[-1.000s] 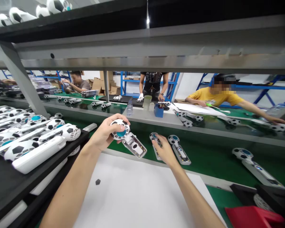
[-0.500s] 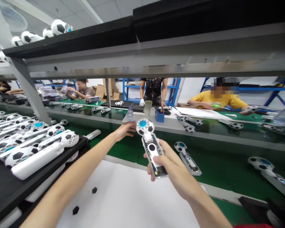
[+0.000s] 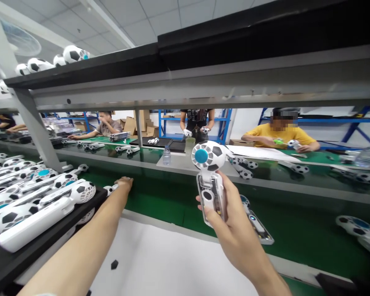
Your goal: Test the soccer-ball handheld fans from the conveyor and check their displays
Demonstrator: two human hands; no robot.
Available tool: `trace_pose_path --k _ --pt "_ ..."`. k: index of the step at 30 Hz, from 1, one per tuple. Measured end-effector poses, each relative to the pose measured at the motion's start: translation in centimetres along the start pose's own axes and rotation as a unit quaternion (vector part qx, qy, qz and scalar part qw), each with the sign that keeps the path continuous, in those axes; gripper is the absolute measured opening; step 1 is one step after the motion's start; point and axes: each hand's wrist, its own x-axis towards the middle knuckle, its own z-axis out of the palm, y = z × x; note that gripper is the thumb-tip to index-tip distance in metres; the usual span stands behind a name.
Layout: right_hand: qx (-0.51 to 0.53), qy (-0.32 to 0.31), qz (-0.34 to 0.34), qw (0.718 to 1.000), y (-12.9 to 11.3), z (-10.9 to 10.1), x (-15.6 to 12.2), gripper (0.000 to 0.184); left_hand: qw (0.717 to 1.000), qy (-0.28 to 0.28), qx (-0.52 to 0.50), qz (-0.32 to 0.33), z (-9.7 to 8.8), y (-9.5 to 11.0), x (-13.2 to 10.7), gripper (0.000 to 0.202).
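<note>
Lying nearest, bottom centre of frame: white sheet [image 3: 160, 263], one black pentagon [image 3: 114, 264] on its left part. Right of frame centre, above the sheet: right hand [image 3: 234, 220] clamped round the handle of a football-headed unit [image 3: 210, 176]. Ball end uppermost, blue disc toward the camera; handle face uncovered, inner parts visible.

Lower left: black tray [image 3: 24, 258] bearing white tray units [image 3: 83, 192], closely packed in rows. Left arm stretched out alongside it. Left hand [image 3: 125, 183], left of frame centre, is over the green belt [image 3: 160, 209], just beside a small ball end [image 3: 109, 190]; cannot tell whether its fingers are closed on anything. Hands well apart from each other.

Belt, right half of frame: second unit [image 3: 259, 226], partly hidden behind the right hand; third unit [image 3: 357, 228] near the right edge, blurred.

Upper frame, side to side: overhead shelf [image 3: 117, 88], shelf-top units [image 3: 74, 54] on it at upper left.

Mid-height, beyond the belt: pale board [image 3: 179, 163] with clear bottle [image 3: 167, 156]. Farther: at right, co-worker in yellow [image 3: 285, 135], holding a ball-headed piece; at centre, co-worker in dark top [image 3: 195, 118], head hidden by the shelf. Behind, left of centre: cartons [image 3: 146, 123] and blue rack [image 3: 160, 125].
</note>
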Motion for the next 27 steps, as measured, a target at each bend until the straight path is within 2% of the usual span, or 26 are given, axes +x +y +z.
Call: trace_pose_path --k 3,6,9,12,15,18,22,27 --pt "0.064 -0.009 0.028 0.998 -0.7 0.3 -0.2 0.062 1.0 -0.002 0.004 0.028 -0.4 1.4 0.4 0.039" --pt "0.131 -0.023 0.058 0.989 -1.4 0.5 -0.2 0.061 0.996 0.007 -0.02 0.092 -1.2 4.1 0.4 0.04" --pt "0.19 -0.05 0.069 0.978 -1.6 0.6 0.1 0.066 0.985 0.008 -0.062 0.161 -2.9 7.0 0.1 0.042" --pt "0.239 -0.057 0.08 0.966 -1.8 0.4 0.3 0.07 0.972 -0.01 -0.108 0.208 -4.7 8.9 -0.7 0.04" --pt "0.268 -0.064 0.084 0.958 -2.5 0.1 0.1 0.072 0.961 -0.046 -0.151 0.228 -5.8 9.8 -2.1 0.037" --pt "0.272 -0.076 0.078 0.956 -3.2 -0.4 -0.3 0.074 0.954 -0.096 -0.187 0.216 -6.1 9.8 -3.7 0.036" --pt "0.267 -0.088 0.061 0.958 -3.7 -1.1 -0.7 0.082 0.947 -0.189 -0.213 0.147 -6.2 9.5 -4.8 0.035" --pt "0.264 -0.097 0.041 0.959 -4.0 -1.3 -1.0 0.084 0.94 -0.232 -0.237 0.08 -5.9 9.3 -6.2 0.034"
